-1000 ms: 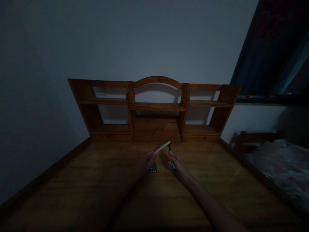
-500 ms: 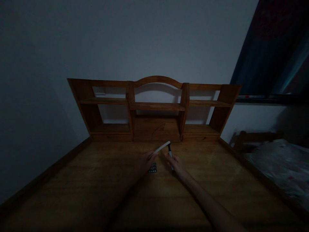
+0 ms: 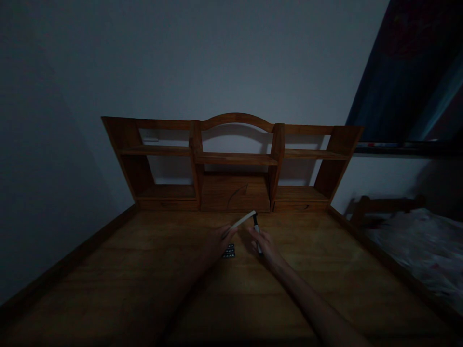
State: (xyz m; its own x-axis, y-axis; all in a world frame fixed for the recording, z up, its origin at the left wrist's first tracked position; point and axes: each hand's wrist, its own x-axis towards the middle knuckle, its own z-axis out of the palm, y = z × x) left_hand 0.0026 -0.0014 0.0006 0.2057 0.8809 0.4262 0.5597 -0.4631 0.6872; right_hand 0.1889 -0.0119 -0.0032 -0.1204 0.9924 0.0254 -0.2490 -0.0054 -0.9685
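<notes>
My left hand [image 3: 219,239] is closed around the near end of a pale, narrow bar [image 3: 243,220], which slants up to the right. My right hand [image 3: 265,244] grips a slim, pen-like tool with a light handle and a black front part [image 3: 256,222]. The tool's black end meets or nearly meets the far end of the bar; the dim light hides whether they touch. Beside my left hand, on the wooden desk [image 3: 231,294], lies a small dark tray [image 3: 229,251] with rows of little pale pieces, partly covered by that hand.
A wooden shelf unit [image 3: 237,159] with several compartments stands along the desk's back edge. Raised rims [image 3: 383,260] border the desk's sides. To the right is a bed-like frame with a pale, crumpled cover [image 3: 423,246], below a dark curtain [image 3: 405,82].
My right hand and the pen-like tool have shifted very slightly, with the tool's angle a little changed. My left hand and the bar have hardly moved.
</notes>
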